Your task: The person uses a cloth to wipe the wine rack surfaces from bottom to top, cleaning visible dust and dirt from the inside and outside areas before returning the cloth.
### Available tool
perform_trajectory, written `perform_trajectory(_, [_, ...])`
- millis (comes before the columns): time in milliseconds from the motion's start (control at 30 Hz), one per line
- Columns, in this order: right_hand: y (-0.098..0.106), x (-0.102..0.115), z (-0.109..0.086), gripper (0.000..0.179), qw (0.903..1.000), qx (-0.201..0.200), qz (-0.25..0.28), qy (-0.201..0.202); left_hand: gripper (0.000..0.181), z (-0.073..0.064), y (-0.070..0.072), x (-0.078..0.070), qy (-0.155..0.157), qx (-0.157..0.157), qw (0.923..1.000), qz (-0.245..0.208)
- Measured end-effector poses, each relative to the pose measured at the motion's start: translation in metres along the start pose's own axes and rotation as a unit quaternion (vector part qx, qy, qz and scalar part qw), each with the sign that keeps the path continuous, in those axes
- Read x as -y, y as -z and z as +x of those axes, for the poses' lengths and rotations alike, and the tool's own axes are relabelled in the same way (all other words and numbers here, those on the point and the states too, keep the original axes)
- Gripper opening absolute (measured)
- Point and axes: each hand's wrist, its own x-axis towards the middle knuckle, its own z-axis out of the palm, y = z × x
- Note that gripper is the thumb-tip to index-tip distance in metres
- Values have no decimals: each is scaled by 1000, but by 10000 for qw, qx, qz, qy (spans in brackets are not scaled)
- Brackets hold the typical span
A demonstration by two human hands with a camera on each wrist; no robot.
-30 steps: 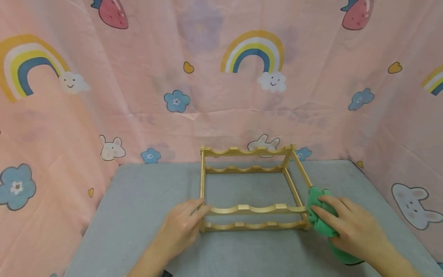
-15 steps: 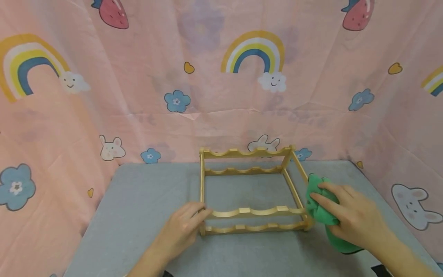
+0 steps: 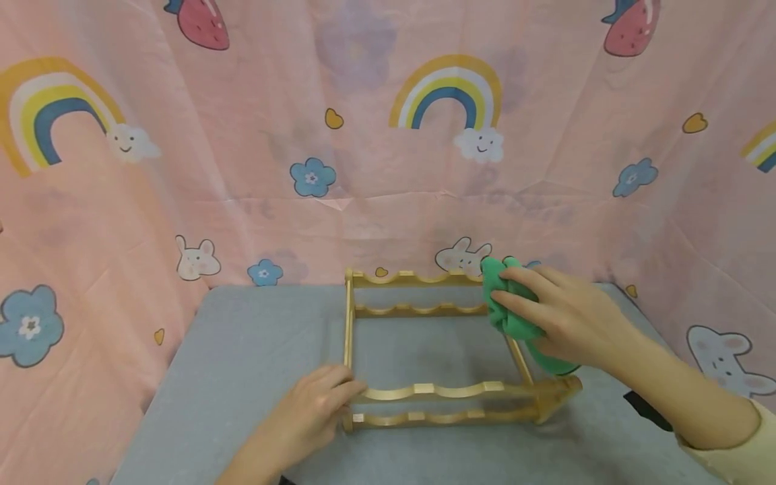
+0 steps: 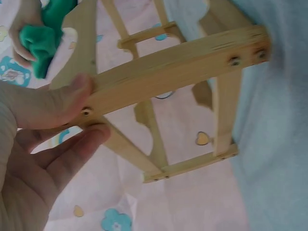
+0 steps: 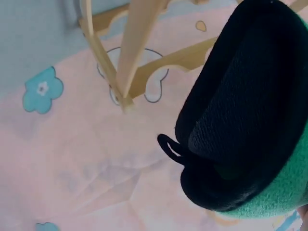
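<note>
Head view: the scalloped wooden rack [image 3: 422,391] rests on the table [image 3: 261,350], 5 o'clock of centre; the right hand [image 3: 570,313] grips the green cloth [image 3: 512,303] at its 2 o'clock corner. Left wrist view: the left hand's [image 4: 33,125] fingers pinch the rack's end. Right wrist view: the cloth's dark lining [image 5: 236,86] faces out at 3 o'clock.

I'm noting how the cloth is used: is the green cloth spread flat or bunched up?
Bunched up: in the head view, the green cloth is gathered in folds in the right hand.
</note>
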Motion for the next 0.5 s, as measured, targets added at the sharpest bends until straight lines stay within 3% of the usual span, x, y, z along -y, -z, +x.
perform_trajectory(100, [-8,-7,20,73,9996,93,-3,249,49,0,5,-4,102,191,9997,-104])
perform_trajectory(233, [-22,-11,44,68,9981,331,29,527,47,0,10,-7,269,408,9988,-106])
perform_trajectory(500, [-71,-5,71,56,9927,751,160,933,38,-1,14,-9,258,348,9991,-25])
